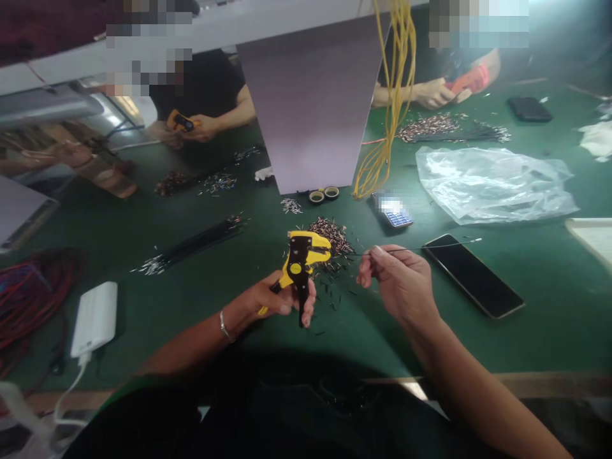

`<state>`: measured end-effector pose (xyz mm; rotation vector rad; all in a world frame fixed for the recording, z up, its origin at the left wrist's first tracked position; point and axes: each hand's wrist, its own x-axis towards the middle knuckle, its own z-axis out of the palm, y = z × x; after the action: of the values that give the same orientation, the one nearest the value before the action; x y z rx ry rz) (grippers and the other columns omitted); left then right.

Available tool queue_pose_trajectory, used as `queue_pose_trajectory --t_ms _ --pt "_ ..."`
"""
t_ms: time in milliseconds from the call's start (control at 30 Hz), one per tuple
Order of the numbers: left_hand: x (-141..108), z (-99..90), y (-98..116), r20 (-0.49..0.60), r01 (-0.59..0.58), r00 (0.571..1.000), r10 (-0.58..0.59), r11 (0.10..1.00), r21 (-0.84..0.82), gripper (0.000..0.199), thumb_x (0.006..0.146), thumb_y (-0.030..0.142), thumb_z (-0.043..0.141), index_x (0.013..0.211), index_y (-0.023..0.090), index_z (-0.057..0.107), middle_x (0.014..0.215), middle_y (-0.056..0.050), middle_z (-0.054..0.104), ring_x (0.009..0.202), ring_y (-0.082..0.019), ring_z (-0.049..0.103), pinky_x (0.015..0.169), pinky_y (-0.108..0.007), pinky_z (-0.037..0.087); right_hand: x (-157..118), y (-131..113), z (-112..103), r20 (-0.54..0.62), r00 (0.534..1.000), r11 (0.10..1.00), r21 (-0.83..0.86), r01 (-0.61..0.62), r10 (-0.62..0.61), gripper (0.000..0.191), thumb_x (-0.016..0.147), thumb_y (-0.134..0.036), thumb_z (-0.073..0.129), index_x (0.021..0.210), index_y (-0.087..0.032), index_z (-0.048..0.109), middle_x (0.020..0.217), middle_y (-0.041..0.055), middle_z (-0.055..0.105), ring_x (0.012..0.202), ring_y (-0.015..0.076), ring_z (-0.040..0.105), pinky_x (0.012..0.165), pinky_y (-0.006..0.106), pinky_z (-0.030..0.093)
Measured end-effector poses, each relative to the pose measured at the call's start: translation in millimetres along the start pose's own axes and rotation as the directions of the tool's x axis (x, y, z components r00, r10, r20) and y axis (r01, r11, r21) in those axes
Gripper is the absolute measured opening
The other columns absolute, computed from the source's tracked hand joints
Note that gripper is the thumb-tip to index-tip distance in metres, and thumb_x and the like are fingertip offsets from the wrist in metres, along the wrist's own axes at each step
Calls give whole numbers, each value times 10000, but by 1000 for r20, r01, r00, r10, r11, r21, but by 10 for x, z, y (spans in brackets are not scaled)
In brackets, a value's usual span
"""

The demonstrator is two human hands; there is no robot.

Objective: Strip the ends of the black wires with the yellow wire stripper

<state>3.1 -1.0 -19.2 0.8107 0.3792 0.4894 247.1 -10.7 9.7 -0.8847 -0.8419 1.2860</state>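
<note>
My left hand is wrapped round the handles of a yellow and black wire stripper, whose jaws point right. Between thumb and fingers, my right hand pinches a thin black wire. One end of the wire reaches toward the stripper's jaws; whether it is between them I cannot tell. Its other end, with a pale tip, extends right above a dark phone. Behind the stripper lies a pile of small copper-coloured and black scraps. A bundle of black wires rests to the left on the green table.
A white power bank and coiled red wires lie left. Farther back are a keypad phone, a plastic bag, hanging yellow wires and an upright panel. Other people's hands hold tools across the table.
</note>
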Motion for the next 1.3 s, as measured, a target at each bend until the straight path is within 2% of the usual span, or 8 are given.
queue_pose_trajectory --t_ms 200,767,1033,1300 --pt "-3 30 4 8 3 1000 -3 1000 7 467 563 176 767 1019 134 678 817 -91 670 713 -249 647 708 -430 559 -5 24 6 15 1000 998 -54 25 -24 163 826 -275 715 717 -155 697 592 17 683 425 130 607 426 283 518" --pt "-22 57 8 5 2 1000 -2 1000 25 422 605 186 791 1008 126 681 835 -90 649 724 -233 649 716 -423 546 -12 43 8 40 999 1000 -9 -13 13 158 820 -264 719 713 -148 718 602 27 694 423 136 609 434 297 508" --pt "-36 89 15 -36 -30 999 31 999 43 382 644 206 818 981 107 666 816 -79 647 690 -210 641 676 -393 539 -28 10 31 16 998 998 11 -67 66 160 800 -281 743 696 -159 734 602 27 690 432 133 601 455 294 501" --pt "-34 58 -9 -18 -55 998 57 996 64 297 701 189 803 955 112 669 755 -55 633 654 -187 637 635 -365 543 -23 17 23 6 996 996 3 -84 84 167 790 -297 752 698 -159 734 594 25 688 427 131 597 452 292 492"
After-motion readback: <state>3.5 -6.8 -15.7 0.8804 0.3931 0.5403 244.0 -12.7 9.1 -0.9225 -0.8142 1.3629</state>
